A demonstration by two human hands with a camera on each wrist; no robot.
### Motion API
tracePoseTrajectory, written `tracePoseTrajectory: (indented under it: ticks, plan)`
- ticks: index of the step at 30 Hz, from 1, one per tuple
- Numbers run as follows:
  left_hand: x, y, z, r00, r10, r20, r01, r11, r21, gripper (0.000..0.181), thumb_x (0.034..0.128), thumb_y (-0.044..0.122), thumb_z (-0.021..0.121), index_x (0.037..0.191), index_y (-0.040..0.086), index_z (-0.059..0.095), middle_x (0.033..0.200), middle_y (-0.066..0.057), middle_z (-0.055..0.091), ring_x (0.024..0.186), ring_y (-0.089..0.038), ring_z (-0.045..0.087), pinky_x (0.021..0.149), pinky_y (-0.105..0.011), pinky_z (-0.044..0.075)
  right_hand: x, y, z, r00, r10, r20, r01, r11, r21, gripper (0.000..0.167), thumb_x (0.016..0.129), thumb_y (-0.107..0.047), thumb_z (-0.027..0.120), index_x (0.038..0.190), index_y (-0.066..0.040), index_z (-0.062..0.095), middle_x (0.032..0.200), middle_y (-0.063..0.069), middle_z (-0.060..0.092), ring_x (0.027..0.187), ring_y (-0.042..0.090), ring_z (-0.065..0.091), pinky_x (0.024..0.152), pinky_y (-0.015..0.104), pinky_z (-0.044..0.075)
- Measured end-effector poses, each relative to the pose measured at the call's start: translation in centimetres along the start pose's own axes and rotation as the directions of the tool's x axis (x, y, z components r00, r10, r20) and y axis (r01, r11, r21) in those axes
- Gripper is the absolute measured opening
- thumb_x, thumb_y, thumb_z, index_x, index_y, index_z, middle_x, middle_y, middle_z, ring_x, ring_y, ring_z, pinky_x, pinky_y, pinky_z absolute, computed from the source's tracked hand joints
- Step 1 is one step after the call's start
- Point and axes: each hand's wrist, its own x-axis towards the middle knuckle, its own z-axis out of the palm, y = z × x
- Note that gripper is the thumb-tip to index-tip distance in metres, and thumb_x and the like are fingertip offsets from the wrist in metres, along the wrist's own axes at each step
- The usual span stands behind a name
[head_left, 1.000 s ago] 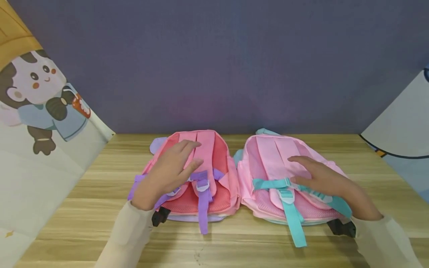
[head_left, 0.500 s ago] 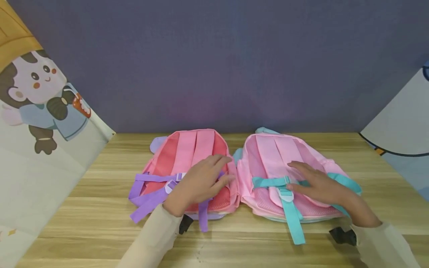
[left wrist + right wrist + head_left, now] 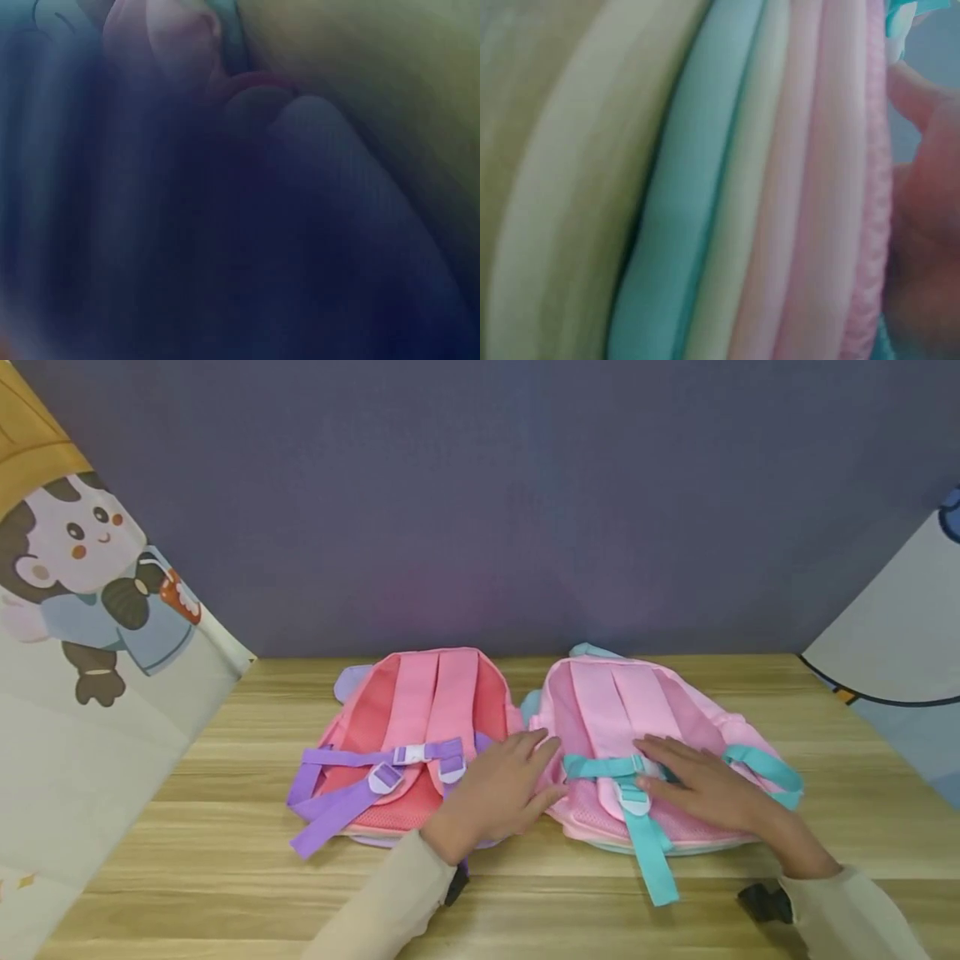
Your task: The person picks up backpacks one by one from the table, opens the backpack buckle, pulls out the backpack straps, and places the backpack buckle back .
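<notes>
Two small backpacks lie side by side with their strap sides up. The left backpack (image 3: 375,710) is coral pink with purple straps and a white buckle (image 3: 410,754). The right backpack (image 3: 562,710) is light pink with teal straps (image 3: 651,852). My left hand (image 3: 498,789) is over the right edge of the coral backpack, its fingers extended toward the light pink one. Over the lower middle of the light pink backpack is my right hand (image 3: 705,785), fingers fairly straight, near the teal buckle. Neither hand grips anything. The left wrist view is dark and blurred.
Both backpacks lie on a wood-grain table (image 3: 180,827). A dark wall panel (image 3: 480,510) stands behind. Light side panels with cartoon prints, such as a figure (image 3: 97,568) on the left, flank the table.
My left hand has moved right, from the middle of the coral backpack to its right edge, uncovering its purple straps and buckle. The right hand has shifted only slightly.
</notes>
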Motion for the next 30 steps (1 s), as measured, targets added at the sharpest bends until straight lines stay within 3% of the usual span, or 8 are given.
tracePoseTrajectory:
  ticks: [8,18,30]
  plan:
    - [0.7,1.1,2.1,0.999,-0.010,0.034,0.006,0.991,0.137,0.065,0.0952,0.059,0.037,0.144,0.016,0.040,0.143,-0.003,0.047,0.133,-0.021,0.042,0.109,-0.041,0.033,-0.1,0.3,0.6,1.000,-0.002,-0.010,0.002,1.000,0.012,0.062,0.095,-0.042,0.054,0.145,-0.009,0.039,0.150,0.020,0.035,0.135,0.046,0.033,0.100,0.064,0.032]
    - [0.2,0.7,2.6,0.999,-0.033,0.017,0.030,0.991,0.131,0.073,0.0899,0.068,0.039,0.142,0.017,0.043,0.141,-0.003,0.049,0.130,-0.021,0.043,0.107,-0.049,0.032,0.8,0.0,1.3,0.999,-0.034,-0.038,0.036,0.999,0.030,0.061,0.095,-0.041,0.055,0.142,-0.006,0.042,0.147,0.019,0.039,0.134,0.043,0.036,0.102,0.060,0.035]
    - [-2.5,-1.7,1.8,0.991,-0.111,0.076,0.108,0.993,0.047,0.076,0.0900,0.067,0.040,0.144,0.014,0.039,0.148,-0.005,0.042,0.136,-0.026,0.037,0.111,-0.057,0.023,2.5,-2.8,2.8,0.996,-0.065,-0.061,0.064,0.998,-0.024,0.064,0.093,-0.047,0.054,0.140,-0.004,0.045,0.145,0.020,0.042,0.133,0.040,0.040,0.102,0.055,0.037]
